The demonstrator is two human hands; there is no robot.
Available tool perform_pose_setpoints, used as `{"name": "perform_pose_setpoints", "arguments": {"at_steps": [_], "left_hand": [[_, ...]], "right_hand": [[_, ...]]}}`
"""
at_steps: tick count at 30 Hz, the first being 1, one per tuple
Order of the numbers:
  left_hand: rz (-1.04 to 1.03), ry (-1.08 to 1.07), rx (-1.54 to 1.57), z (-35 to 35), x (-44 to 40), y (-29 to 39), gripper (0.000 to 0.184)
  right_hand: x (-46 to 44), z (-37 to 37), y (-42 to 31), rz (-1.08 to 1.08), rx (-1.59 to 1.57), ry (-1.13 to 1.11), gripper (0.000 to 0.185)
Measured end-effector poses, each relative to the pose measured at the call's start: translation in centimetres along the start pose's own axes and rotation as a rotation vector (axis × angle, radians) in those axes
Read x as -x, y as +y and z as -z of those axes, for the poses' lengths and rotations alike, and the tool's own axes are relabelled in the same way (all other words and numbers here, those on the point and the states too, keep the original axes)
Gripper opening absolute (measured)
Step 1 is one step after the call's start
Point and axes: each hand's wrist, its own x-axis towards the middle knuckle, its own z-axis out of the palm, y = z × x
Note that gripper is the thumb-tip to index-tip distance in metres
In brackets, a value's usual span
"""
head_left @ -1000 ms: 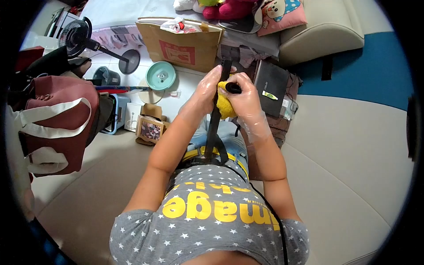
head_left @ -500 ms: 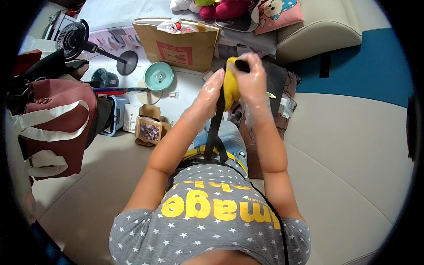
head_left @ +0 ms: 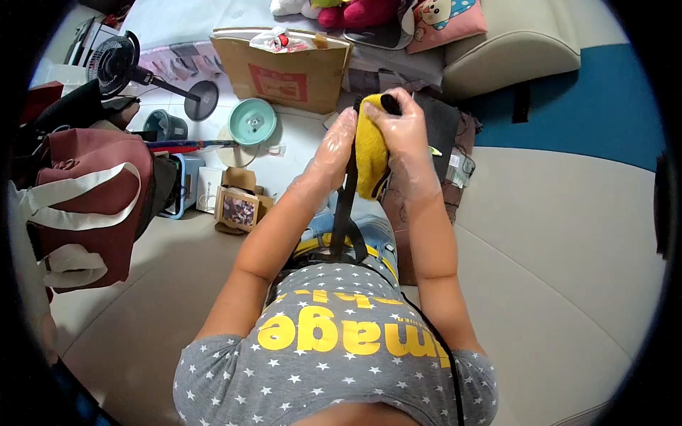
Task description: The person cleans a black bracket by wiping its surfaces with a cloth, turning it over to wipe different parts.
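Both my hands wear clear plastic gloves. My right hand (head_left: 405, 135) is closed on a yellow cloth (head_left: 371, 153) with black edging, its thumb pressed on the fuzzy face. The cloth hangs down between my hands. My left hand (head_left: 334, 149) is closed along a black strap (head_left: 344, 206), right beside the cloth. That strap runs down towards my waist, where it meets another black strap piece over my jeans (head_left: 373, 220). My left fingertips are partly turned away, and the strap's upper end is partly hidden.
Ahead stands a cardboard box (head_left: 277, 74), with a green basin (head_left: 252, 121) and a black fan (head_left: 114, 64) on the floor to its left. A maroon bag (head_left: 99, 177) is at the left, near a small open box (head_left: 238, 206). Beige sofa seating (head_left: 554, 248) lies right.
My right hand has shifted slightly, now sharper in view. The yellow cloth has turned and hangs lower, showing more of its face. My left hand stays nearly in place on the strap.
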Motion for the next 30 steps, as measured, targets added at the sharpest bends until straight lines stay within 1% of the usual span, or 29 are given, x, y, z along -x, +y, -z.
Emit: {"name": "perform_pose_setpoints", "arguments": {"at_steps": [1, 2, 3, 5, 6, 7, 8, 9, 10, 11, 12, 13, 15, 17, 19, 21, 23, 24, 25, 27, 28, 29, 30], "left_hand": [[-0.037, -0.009, -0.028, -0.2, 0.1, 0.0, 0.037], [-0.065, -0.058, -0.043, -0.5, 0.3, 0.1, 0.04], [-0.066, -0.058, -0.043, -0.8, 0.6, 0.1, 0.04], [-0.203, -0.032, -0.23, -1.5, 1.0, 0.1, 0.043], [-0.222, 0.073, -0.259, -1.5, 0.8, -0.2, 0.045], [-0.223, 0.073, -0.26, -1.3, 0.8, -0.2, 0.045], [-0.211, 0.015, -0.3, -1.0, 0.7, 0.0, 0.045], [-0.2, -0.043, -0.34, -1.2, 0.8, 0.4, 0.046], [-0.204, -0.043, -0.34, -1.6, 0.9, 0.4, 0.046], [-0.259, 0.04, -0.343, -2.2, 1.3, 0.2, 0.046], [-0.312, 0.123, -0.347, -2.6, 1.5, 0.2, 0.046], [-0.312, 0.123, -0.348, -2.6, 1.4, 0.8, 0.046], [-0.287, 0.058, -0.267, -2.3, 0.8, 2.2, 0.047], [-0.312, 0.05, -0.293, -2.2, 0.8, 2.3, 0.048], [-0.308, 0.089, -0.361, -2.0, 1.0, 2.6, 0.048], [-0.277, 0.06, -0.304, -1.7, 0.8, 2.8, 0.046], [-0.43, 0.033, -0.692, -1.4, 0.8, 3.0, 0.044], [-0.437, -0.061, -0.807, -1.1, 0.9, 3.3, 0.037], [-0.439, -0.063, -0.808, -0.8, 1.0, 3.6, 0.037], [-0.353, -0.189, -0.942, -0.6, 1.4, 4.1, 0.035], [-0.385, -0.201, -1.018, -0.3, 1.3, 3.9, 0.031], [-0.385, -0.2, -1.02, -0.3, 1.6, 3.9, 0.031], [-0.439, -0.242, -1.089, -0.5, 2.0, 4.0, 0.03]], "right_hand": [[-0.6, 0.2, -0.4, -0.008, -0.042, -0.005, 0.017], [-0.9, 0.4, -1.1, -0.052, -0.052, -0.039, 0.018], [-1.3, 0.5, -1.7, -0.096, -0.088, -0.036, 0.018], [-1.8, 1.1, -2.7, -0.138, -0.079, -0.095, 0.019], [-1.7, 1.2, -3.0, -0.138, -0.079, -0.095, 0.019], [-1.6, 1.2, -3.2, -0.155, -0.068, -0.029, 0.02], [-1.5, 1.3, -3.3, -0.171, -0.055, 0.036, 0.022], [-1.3, 1.7, -3.2, -0.169, -0.054, 0.035, 0.022], [-1.0, 2.1, -3.0, -0.153, -0.082, -0.013, 0.023], [-0.5, 2.2, -2.9, -0.138, -0.112, -0.063, 0.024], [0.7, 2.3, -3.4, -0.197, -0.125, -0.141, 0.024], [1.4, 2.1, -2.5, -0.187, -0.104, -0.198, 0.021], [3.0, 1.5, -1.0, -0.247, -0.221, -0.189, 0.018], [3.5, 1.7, -0.4, -0.278, -0.213, -0.211, 0.017], [4.2, 1.6, -0.3, -0.282, -0.123, -0.214, 0.018], [4.7, 1.7, -0.9, -0.285, -0.123, -0.202, 0.018], [4.9, 2.2, -1.5, -0.2, -0.134, -0.146, 0.016], [4.7, 2.9, -1.6, -0.095, -0.071, -0.131, 0.016], [4.5, 3.3, -2.0, -0.077, -0.068, -0.088, 0.015], [3.9, 4.2, -2.3, 0.019, 0.004, -0.036, 0.015], [3.7, 4.4, -2.7, 0.01, -0.027, -0.028, 0.015], [3.8, 4.4, -3.0, 0.011, -0.029, -0.029, 0.015], [3.8, 4.3, -3.3, -0.013, -0.016, -0.052, 0.015]]}}
